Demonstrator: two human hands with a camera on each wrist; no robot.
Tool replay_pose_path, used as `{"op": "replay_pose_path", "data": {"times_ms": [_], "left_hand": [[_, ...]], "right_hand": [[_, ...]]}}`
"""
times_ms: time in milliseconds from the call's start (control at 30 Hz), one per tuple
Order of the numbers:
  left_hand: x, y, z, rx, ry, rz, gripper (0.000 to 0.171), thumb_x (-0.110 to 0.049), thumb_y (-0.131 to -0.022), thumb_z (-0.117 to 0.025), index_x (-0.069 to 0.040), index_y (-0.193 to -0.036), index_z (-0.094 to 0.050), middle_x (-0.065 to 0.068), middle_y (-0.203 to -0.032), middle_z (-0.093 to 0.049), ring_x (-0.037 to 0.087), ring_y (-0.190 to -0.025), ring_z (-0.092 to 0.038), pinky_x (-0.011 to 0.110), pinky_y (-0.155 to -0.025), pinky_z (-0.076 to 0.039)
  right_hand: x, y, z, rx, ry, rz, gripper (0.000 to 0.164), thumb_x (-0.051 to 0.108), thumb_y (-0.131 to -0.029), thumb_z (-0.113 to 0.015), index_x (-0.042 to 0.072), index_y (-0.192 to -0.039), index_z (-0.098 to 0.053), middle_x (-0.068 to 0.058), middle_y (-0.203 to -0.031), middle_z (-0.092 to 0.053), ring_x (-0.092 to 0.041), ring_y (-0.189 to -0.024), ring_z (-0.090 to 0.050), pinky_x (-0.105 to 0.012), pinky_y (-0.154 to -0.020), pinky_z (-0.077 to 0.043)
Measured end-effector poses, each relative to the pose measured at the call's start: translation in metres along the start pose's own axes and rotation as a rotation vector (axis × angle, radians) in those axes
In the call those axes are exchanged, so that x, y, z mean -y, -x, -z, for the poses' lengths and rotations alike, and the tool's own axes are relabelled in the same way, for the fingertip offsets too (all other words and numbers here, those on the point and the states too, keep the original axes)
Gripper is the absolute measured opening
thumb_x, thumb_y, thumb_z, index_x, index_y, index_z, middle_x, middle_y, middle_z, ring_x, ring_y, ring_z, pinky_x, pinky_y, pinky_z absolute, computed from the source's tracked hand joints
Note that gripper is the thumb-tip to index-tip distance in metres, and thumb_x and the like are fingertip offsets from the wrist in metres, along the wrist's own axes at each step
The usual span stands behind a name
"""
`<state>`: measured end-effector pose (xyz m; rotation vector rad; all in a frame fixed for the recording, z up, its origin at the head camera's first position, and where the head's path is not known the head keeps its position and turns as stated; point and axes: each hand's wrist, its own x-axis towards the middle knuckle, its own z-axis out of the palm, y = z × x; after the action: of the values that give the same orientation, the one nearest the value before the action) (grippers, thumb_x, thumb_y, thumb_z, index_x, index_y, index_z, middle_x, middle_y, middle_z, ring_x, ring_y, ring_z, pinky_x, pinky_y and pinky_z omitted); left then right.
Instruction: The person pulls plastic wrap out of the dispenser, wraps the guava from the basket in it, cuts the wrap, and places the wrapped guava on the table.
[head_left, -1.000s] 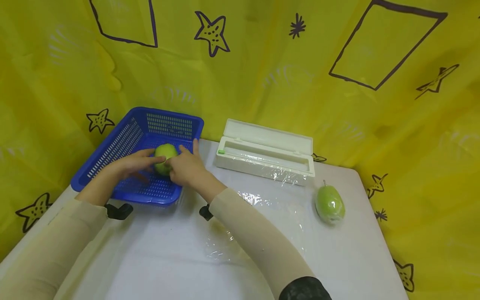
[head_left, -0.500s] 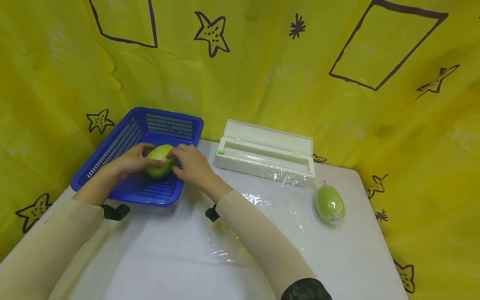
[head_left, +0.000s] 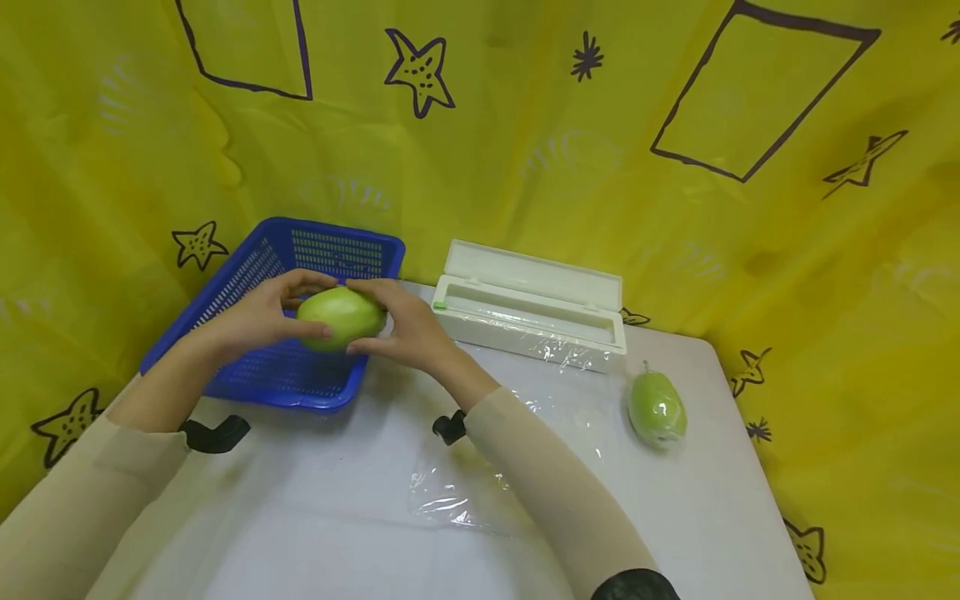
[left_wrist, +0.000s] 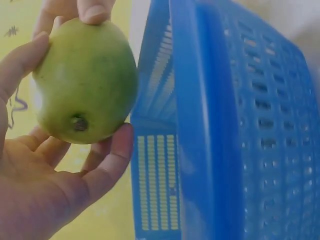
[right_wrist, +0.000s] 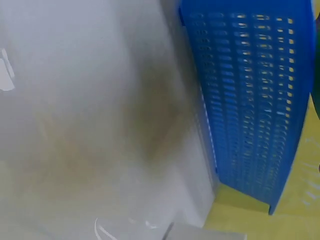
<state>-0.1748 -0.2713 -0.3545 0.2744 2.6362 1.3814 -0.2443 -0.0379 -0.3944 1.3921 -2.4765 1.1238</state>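
An oval, smooth green fruit [head_left: 341, 317] is held over the near right part of a blue plastic basket [head_left: 285, 227] in the head view. My left hand [head_left: 255, 317] grips its left end, thumb along the near side. At the right end, the thumb and fingers of my right hand [head_left: 408, 329] curve round it. From the left wrist, the fruit [left_wrist: 90, 75] shows a brown stem scar low on its skin, with my left hand [left_wrist: 55, 175] cupping it beside the basket [left_wrist: 200, 125]. The right wrist view catches only a green sliver at its edge, with the hand hidden.
A white cling film dispenser [head_left: 525, 333] stands open-lidded at the back. Clear film [head_left: 450, 500] lies over the white table [head_left: 315, 517] in front of it. A second green fruit [head_left: 656, 408], with a stem and shiny wrap, lies at right. A yellow curtain [head_left: 510, 108] hangs behind.
The fruit has come up from inside the basket toward the right and turned to lie more sideways. My right hand has moved right and spread round its end.
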Motion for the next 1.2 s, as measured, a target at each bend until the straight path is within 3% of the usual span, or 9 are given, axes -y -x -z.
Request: {"op": "replay_pose_path", "data": {"times_ms": [233, 367, 467, 600, 700, 900, 1200], "left_hand": [[-0.013, -0.003, -0.023, -0.053, 0.051, -0.124, 0.061, -0.025, -0.093, -0.072, -0.015, -0.147, -0.045, 0.011, -0.147, -0.045, 0.037, -0.124, -0.052, 0.033, -0.088, -0.053], [-0.019, -0.008, -0.047, -0.087, 0.123, -0.183, 0.059, -0.024, -0.098, -0.065, -0.019, -0.151, -0.040, 0.009, -0.150, -0.043, 0.037, -0.131, -0.049, 0.047, -0.098, -0.051], [-0.024, -0.009, -0.065, -0.091, 0.159, -0.200, 0.058, -0.024, -0.099, -0.063, -0.019, -0.151, -0.039, 0.010, -0.150, -0.042, 0.037, -0.133, -0.047, 0.049, -0.098, -0.051], [-0.029, -0.009, -0.084, -0.081, 0.199, -0.209, 0.058, -0.023, -0.097, -0.067, -0.016, -0.148, -0.042, 0.011, -0.146, -0.045, 0.037, -0.129, -0.050, 0.033, -0.090, -0.056], [-0.032, -0.010, -0.097, -0.082, 0.223, -0.231, 0.059, -0.021, -0.094, -0.071, -0.011, -0.145, -0.045, 0.011, -0.145, -0.046, 0.037, -0.127, -0.051, 0.028, -0.089, -0.056], [-0.039, -0.013, -0.120, -0.064, 0.249, -0.231, 0.060, -0.019, -0.090, -0.076, -0.009, -0.142, -0.048, 0.012, -0.144, -0.048, 0.038, -0.126, -0.052, 0.034, -0.092, -0.056], [-0.049, -0.022, -0.157, 0.012, 0.330, -0.263, 0.061, -0.009, -0.085, -0.079, -0.005, -0.139, -0.051, 0.015, -0.141, -0.050, 0.040, -0.126, -0.052, 0.035, -0.092, -0.056]], "right_hand": [[-0.006, 0.027, 0.020, -0.150, -0.149, 0.036, 0.082, 0.029, -0.070, -0.092, 0.015, -0.140, -0.054, -0.001, -0.136, -0.058, -0.011, -0.117, -0.056, -0.020, -0.093, -0.051], [-0.012, 0.047, 0.033, -0.231, -0.221, 0.008, 0.081, 0.024, -0.067, -0.094, 0.016, -0.138, -0.056, -0.001, -0.133, -0.059, -0.013, -0.118, -0.056, -0.025, -0.090, -0.055], [-0.015, 0.064, 0.041, -0.269, -0.254, -0.026, 0.082, 0.020, -0.065, -0.095, 0.015, -0.137, -0.056, 0.000, -0.134, -0.059, -0.015, -0.118, -0.056, -0.028, -0.089, -0.057], [-0.019, 0.085, 0.047, -0.278, -0.248, -0.053, 0.083, 0.018, -0.064, -0.095, 0.017, -0.137, -0.056, 0.001, -0.137, -0.057, -0.014, -0.121, -0.056, -0.030, -0.089, -0.057], [-0.021, 0.100, 0.051, -0.265, -0.243, -0.049, 0.082, 0.018, -0.067, -0.094, 0.018, -0.138, -0.054, 0.001, -0.139, -0.056, -0.016, -0.124, -0.055, -0.031, -0.090, -0.057], [-0.024, 0.130, 0.061, -0.242, -0.285, -0.055, 0.073, 0.008, -0.076, -0.087, 0.012, -0.140, -0.052, -0.006, -0.139, -0.057, -0.022, -0.123, -0.057, -0.033, -0.091, -0.057], [-0.014, 0.169, 0.083, -0.238, -0.290, -0.133, 0.066, -0.006, -0.073, -0.084, -0.003, -0.132, -0.055, -0.019, -0.132, -0.058, -0.030, -0.120, -0.059, -0.042, -0.089, -0.058]]}}
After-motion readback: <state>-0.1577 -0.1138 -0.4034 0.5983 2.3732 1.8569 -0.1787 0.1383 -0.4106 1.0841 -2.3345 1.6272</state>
